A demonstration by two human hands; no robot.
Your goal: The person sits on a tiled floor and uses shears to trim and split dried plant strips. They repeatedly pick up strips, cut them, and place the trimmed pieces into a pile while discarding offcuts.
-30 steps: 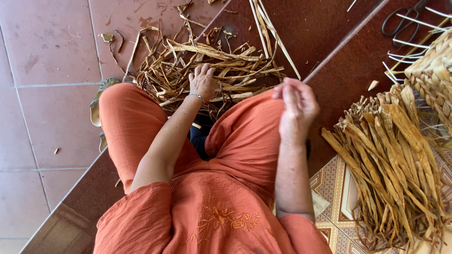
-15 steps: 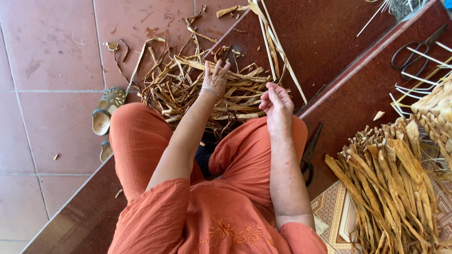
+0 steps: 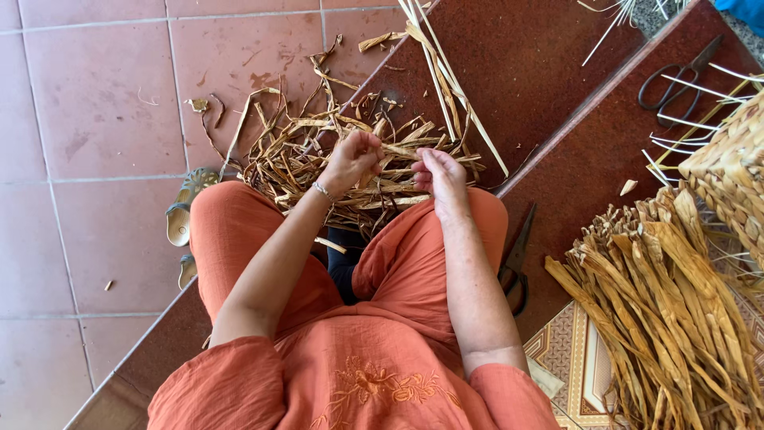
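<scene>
I sit on a dark red step [image 3: 573,159] in orange clothes. Both hands hover over a loose pile of dried leaf strips [image 3: 294,155] in front of my knees. My left hand [image 3: 350,159] has its fingers curled shut and appears to pinch a thin dried strip from the pile. A bracelet sits on that wrist. My right hand [image 3: 439,177] is close beside it, palm turned inward and fingers half bent; whether it holds anything is hidden.
Dark scissors [image 3: 516,267] lie by my right thigh. A thick bundle of dried leaves [image 3: 668,310] rests on a patterned mat [image 3: 569,362] at right, under a woven basket [image 3: 728,171]. Another pair of scissors [image 3: 676,76] lies far right. Sandals [image 3: 181,211] sit on the tiles.
My left hand lifted off the pile and closed its fingers. My right hand moved down and left until it came close to the left hand. The view shifted slightly.
</scene>
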